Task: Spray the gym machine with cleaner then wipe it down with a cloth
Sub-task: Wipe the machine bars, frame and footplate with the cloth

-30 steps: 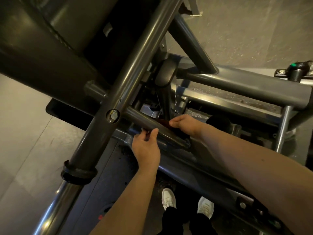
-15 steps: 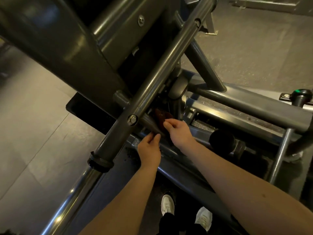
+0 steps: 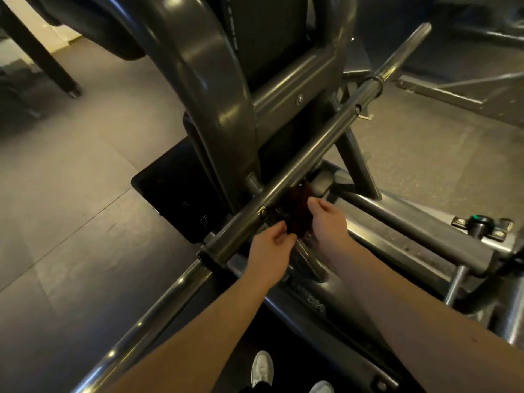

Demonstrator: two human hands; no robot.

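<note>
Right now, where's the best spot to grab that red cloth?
I'd take the cloth by its lower edge, coming from below the long bar. It's bunched behind that bar, so only the bottom and right edges are free, where the left hand and right hand pinch it.

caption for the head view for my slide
The left hand and right hand hold a dark red cloth on the gym machine behind a diagonal bar.

1 head-worn camera looks down, close over the gym machine (image 3: 215, 89).
</note>
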